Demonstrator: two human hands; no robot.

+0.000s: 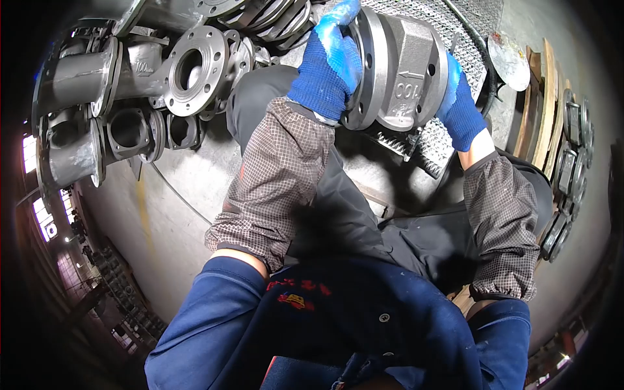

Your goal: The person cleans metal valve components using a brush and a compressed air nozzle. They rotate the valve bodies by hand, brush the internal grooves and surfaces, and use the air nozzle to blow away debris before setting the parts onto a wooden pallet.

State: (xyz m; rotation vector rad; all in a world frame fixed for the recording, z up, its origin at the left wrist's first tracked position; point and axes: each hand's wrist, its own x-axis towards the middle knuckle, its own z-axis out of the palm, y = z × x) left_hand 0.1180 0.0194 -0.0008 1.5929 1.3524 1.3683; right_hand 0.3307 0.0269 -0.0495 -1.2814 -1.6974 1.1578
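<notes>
Between my two gloved hands is a heavy grey flanged valve body [408, 71] of cast metal, with raised markings on its side and bolt holes in its flanges. My left hand [329, 65], in a blue coated knit glove, grips the left flange with its fingers wrapped over the rim. On the opposite flange my right hand [457, 104] is closed in a matching glove; its fingertips are partly hidden behind the metal. The valve body is over a ridged metal plate [437, 151], in front of my knees. I cannot tell whether it rests on the plate.
Several grey flanged castings [78, 81] are stacked at the left, and more flanged parts [266, 16] lie at the far side. Wooden boards [545, 104] stand at the right beside a row of small dark metal frames [567, 172]. A black hose [489, 62] curves past the plate.
</notes>
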